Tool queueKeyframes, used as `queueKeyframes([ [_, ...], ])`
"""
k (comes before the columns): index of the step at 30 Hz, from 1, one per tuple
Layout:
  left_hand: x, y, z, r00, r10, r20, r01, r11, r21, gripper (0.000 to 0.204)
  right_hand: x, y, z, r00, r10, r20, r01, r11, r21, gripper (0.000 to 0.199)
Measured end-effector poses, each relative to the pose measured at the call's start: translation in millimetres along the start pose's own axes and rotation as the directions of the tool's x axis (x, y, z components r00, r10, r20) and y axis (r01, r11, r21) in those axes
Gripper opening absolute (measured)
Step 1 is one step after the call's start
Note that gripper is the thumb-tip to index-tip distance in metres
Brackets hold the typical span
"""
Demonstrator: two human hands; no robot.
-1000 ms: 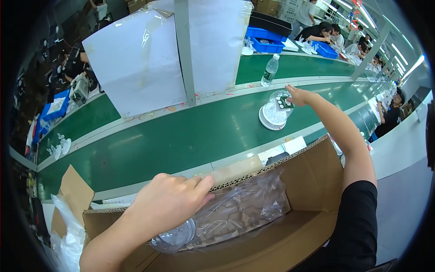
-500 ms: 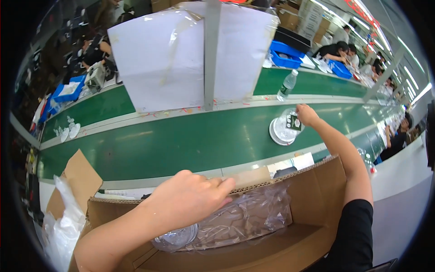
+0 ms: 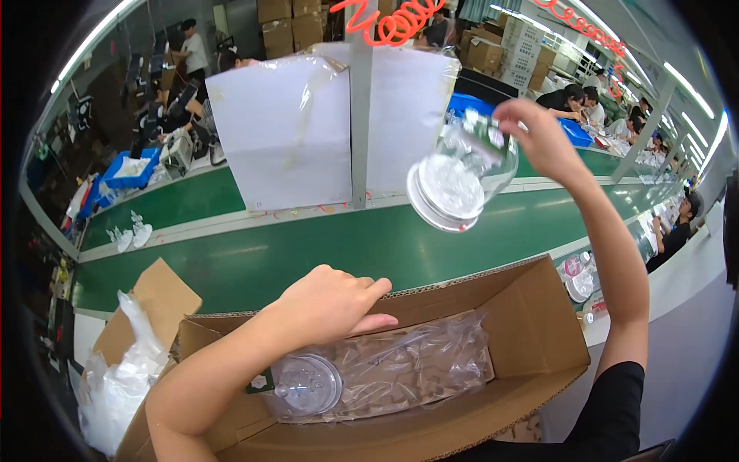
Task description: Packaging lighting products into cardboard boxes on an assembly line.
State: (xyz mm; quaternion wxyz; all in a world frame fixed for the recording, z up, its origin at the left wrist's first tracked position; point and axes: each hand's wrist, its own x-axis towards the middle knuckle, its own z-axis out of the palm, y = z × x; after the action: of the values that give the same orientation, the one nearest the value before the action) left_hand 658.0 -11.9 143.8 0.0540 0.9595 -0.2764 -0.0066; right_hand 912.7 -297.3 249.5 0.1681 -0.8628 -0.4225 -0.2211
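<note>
Up over the green conveyor belt, my right hand (image 3: pixel 539 138) pinches the green card at the top of a clear plastic bag holding a round white-based item (image 3: pixel 446 196) with a transparent body. The item hangs tilted, its white base facing me. My left hand (image 3: pixel 331 304) grips the far wall of an open cardboard box (image 3: pixel 531 331), thumb inside and fingers over the edge. Inside the box, a similar clear round item (image 3: pixel 312 385) with a green card lies at the left. Beside it, clear plastic film (image 3: pixel 416 362) covers the brown cardboard bottom.
White crumpled plastic (image 3: pixel 127 385) hangs at the box's left flap. Across the green belt (image 3: pixel 308 254) stand white panels (image 3: pixel 281 138) and a grey post (image 3: pixel 360 123). Clear bottles (image 3: pixel 577 277) stand at right. Several people work along the line, near blue bins (image 3: pixel 131 165).
My right hand has lifted the bagged item off the belt, up and toward me. The water bottle behind is now hidden. My view has shifted, and my left hand stays at the box's edge.
</note>
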Motion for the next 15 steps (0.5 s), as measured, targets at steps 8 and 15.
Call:
queueKeyframes([
  [8, -8, 10, -13, 0.907, -0.374, -0.191, 0.228, 0.820, -0.524, 0.062, 0, -109, -134, 0.958, -0.060, -0.281, 0.185, 0.878, 0.441, 0.028],
  [15, -30, 40, -42, 0.442, -0.112, -0.890, -0.200, 0.955, -0.220, 0.136, -15, -208, -152, 0.949, 0.300, -0.092, -0.151, 0.692, 0.706, 0.033],
])
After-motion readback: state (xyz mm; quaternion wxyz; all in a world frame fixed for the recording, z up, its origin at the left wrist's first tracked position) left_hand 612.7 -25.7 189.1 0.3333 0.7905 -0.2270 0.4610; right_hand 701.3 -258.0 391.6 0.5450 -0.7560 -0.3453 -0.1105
